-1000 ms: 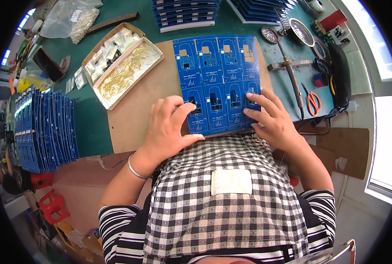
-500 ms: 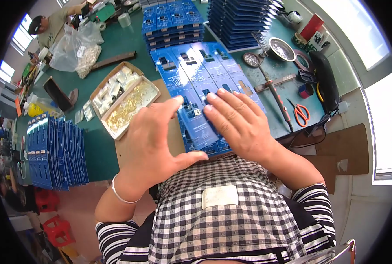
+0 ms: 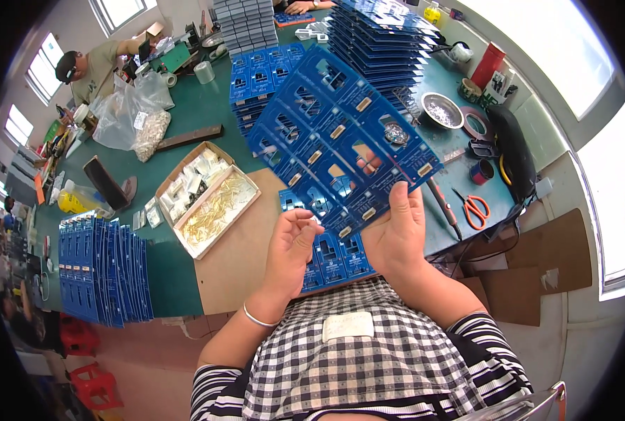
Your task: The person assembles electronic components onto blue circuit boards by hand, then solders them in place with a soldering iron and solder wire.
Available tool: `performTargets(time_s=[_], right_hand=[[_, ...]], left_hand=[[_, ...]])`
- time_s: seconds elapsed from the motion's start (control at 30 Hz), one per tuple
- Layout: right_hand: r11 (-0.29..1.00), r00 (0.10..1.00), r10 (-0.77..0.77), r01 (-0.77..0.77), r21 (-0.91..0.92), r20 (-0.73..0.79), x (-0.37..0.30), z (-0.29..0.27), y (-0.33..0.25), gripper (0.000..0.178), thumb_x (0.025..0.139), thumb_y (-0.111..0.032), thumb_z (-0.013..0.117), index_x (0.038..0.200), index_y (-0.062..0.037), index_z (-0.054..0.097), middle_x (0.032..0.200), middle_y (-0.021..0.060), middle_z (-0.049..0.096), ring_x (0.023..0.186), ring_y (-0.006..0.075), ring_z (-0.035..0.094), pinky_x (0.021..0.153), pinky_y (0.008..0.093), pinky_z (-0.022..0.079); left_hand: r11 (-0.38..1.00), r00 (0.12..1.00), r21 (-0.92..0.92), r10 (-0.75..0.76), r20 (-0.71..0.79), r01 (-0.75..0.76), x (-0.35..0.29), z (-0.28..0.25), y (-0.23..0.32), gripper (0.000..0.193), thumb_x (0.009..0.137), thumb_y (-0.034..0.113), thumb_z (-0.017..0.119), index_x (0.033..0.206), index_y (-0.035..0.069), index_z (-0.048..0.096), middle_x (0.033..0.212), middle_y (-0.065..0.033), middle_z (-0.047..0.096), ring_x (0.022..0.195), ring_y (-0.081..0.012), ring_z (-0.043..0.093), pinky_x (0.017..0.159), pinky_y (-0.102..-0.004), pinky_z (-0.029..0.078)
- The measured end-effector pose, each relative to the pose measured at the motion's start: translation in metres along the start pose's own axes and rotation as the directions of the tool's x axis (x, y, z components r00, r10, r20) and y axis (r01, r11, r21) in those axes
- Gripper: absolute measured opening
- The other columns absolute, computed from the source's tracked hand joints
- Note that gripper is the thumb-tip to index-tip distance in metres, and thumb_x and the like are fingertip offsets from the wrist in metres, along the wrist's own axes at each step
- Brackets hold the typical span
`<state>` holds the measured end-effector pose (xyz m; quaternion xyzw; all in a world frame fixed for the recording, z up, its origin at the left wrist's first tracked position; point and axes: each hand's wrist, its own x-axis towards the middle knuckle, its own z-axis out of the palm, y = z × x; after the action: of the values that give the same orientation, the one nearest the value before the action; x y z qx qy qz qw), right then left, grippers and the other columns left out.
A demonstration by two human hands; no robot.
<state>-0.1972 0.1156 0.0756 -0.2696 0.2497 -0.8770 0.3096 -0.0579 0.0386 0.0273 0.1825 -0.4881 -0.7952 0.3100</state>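
My right hand (image 3: pixel 396 235) grips a blue circuit board panel (image 3: pixel 326 172), thumb on the front near its lower right edge. Fingertips show through a cut-out from behind. The panel is raised and slanted, with rows of small pale connectors and rectangular openings facing me. Just below its lower left edge is my left hand (image 3: pixel 289 249), fingers curled in against the thumb; whether anything small sits between them is hidden. Another blue board (image 3: pixel 332 261) lies underneath, on a brown cardboard sheet (image 3: pixel 224 275) at the table's front edge.
Left of the boards stands a box (image 3: pixel 221 235) of white parts and gold pins. More blue boards (image 3: pixel 102 270) stand at the far left; tall board stacks (image 3: pixel 375 52) rise behind. On the right lie a soldering iron (image 3: pixel 444 210), orange scissors (image 3: pixel 475 212) and a metal bowl (image 3: pixel 442 111).
The panel has come up off the table in my right hand and now faces me tilted. My left hand has moved right and curled its fingers. The view has shifted slightly.
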Motion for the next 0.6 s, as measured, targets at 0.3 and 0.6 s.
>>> performTargets(time_s=[0.3, 0.6], right_hand=[[0.982, 0.986, 0.16, -0.153, -0.115, 0.052, 0.033, -0.009, -0.02, 0.048, 0.101, -0.024, 0.044, 0.142, -0.003, 0.029, 0.129, 0.0213, 0.051, 0.11, 0.0255, 0.06, 0.091, 0.0377, 0.053], [0.901, 0.954, 0.201, -0.09, -0.425, 0.224, 0.19, 0.077, -0.064, 0.03, 0.099, -0.014, 0.047, 0.128, -0.0066, 0.044, 0.096, 0.007, 0.065, 0.083, 0.0167, 0.066, 0.073, 0.03, 0.055]], left_hand=[[0.985, 0.98, 0.004, 0.171, -0.105, -0.172, 0.026, 0.001, 0.068, 0.032, 0.096, 0.011, 0.054, 0.127, 0.002, 0.05, 0.114, -0.0062, 0.061, 0.091, -0.01, 0.061, 0.076, -0.0238, 0.052], [0.686, 0.858, 0.663, 0.497, -0.127, -0.299, 0.138, 0.013, 0.232, 0.028, 0.097, 0.026, 0.051, 0.115, 0.006, 0.06, 0.094, 0.0008, 0.066, 0.075, -0.0059, 0.058, 0.063, -0.0244, 0.046]])
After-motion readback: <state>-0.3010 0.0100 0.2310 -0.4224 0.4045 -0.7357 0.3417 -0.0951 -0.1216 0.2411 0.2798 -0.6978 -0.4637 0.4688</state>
